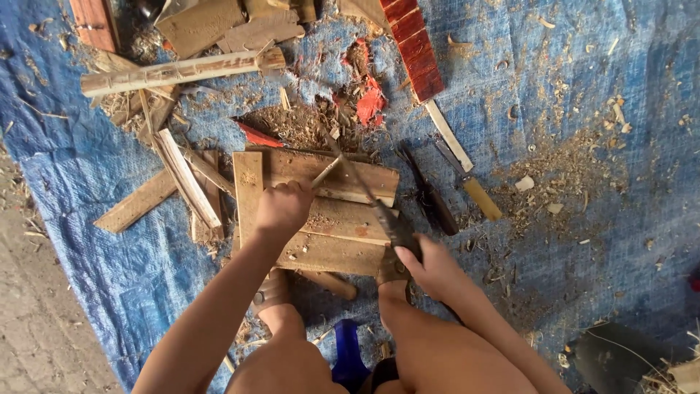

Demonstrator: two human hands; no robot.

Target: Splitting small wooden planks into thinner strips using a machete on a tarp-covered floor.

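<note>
Both hands were closed: the left hand (283, 208) gripped a thin stick (325, 173) upright on stacked boards (332, 252), while the right hand (430, 266) gripped a long knife (364, 190), its blade against the stick. Wood shavings (576, 168) littered the blue tarp (554, 87).

The woven blue tarp (583, 109) looks like matt plastic sheeting, coarse and dusted with pale sawdust and wood chips. The planks (328, 219) stacked on it are raw, unfinished wood, rough and dry. The thin stick (324, 174) is pale bare wood. The long blade (357, 182) is dull dark metal, its dark handle matt. The bamboo length (175, 73) is pale and fibrous, splintered along its surface. The red slat (414, 45) carries worn, slightly glossy paint. A knife (470, 182) nearby has a smooth yellowish wooden handle.
</note>
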